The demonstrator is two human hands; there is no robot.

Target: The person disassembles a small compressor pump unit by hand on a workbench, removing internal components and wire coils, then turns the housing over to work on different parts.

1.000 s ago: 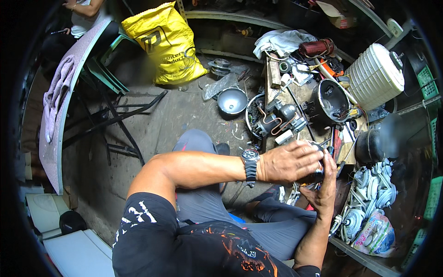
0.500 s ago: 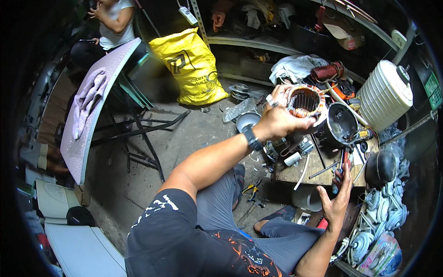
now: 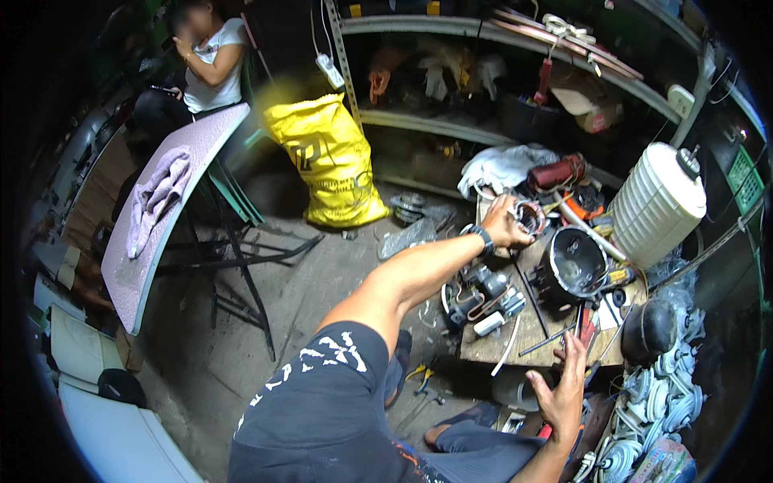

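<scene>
Gripped in my left hand (image 3: 506,223) is a motor stator (image 3: 531,216), a ring with copper windings, over the far part of the wooden bench (image 3: 483,348). Just right of it stands a round black metal housing (image 3: 575,262), its open side up. My right hand (image 3: 561,386) hangs empty in front of the bench's near edge, fingers spread. Beyond its fingertips lie hand tools, among them a red-handled one (image 3: 589,324). Motor parts with wires (image 3: 485,291) sit at the bench's left side.
A white ribbed container (image 3: 659,205) stands behind the bench; a dark rounded pot (image 3: 648,328) and several grey motor parts (image 3: 662,398) are at the right. Left are a yellow sack (image 3: 326,161), a tilted folding table (image 3: 173,209) and a seated person (image 3: 211,60). Pliers (image 3: 420,375) lie on the floor.
My left hand has lowered the stator away from me, toward the back of the bench. The right hand stays spread near the bench's front edge. The whole view has tipped upward.
</scene>
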